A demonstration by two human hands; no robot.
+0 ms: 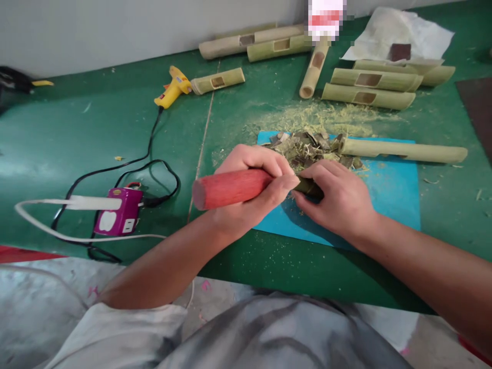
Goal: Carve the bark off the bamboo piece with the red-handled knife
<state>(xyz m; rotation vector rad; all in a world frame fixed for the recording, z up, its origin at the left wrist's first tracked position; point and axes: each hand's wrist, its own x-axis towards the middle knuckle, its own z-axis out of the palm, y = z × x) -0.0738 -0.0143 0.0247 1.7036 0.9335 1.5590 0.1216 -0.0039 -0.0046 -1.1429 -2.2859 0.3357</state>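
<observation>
My left hand (249, 184) is wrapped round a thick red wooden tool handle (230, 189). The handle's butt end points left, and the tool's working end is hidden by my fingers. My right hand (334, 197) grips a short dark green bamboo piece (310, 187), mostly covered by the fingers. My two hands almost touch over a blue sheet (392, 189). Just beyond them lies a pile of dark bamboo chips and shavings (307, 146). A long pale bamboo tube (407, 151) with cut openings rests across the sheet's far edge.
Behind are several bamboo tubes (369, 97) with rectangular openings, some under white paper (400, 36). A yellow glue gun (175, 87) lies left, beside another bamboo tube (219, 81). Its black cord runs to a purple power adapter (120, 210). Yellowish sawdust (323, 118) covers part of the green table (269, 261).
</observation>
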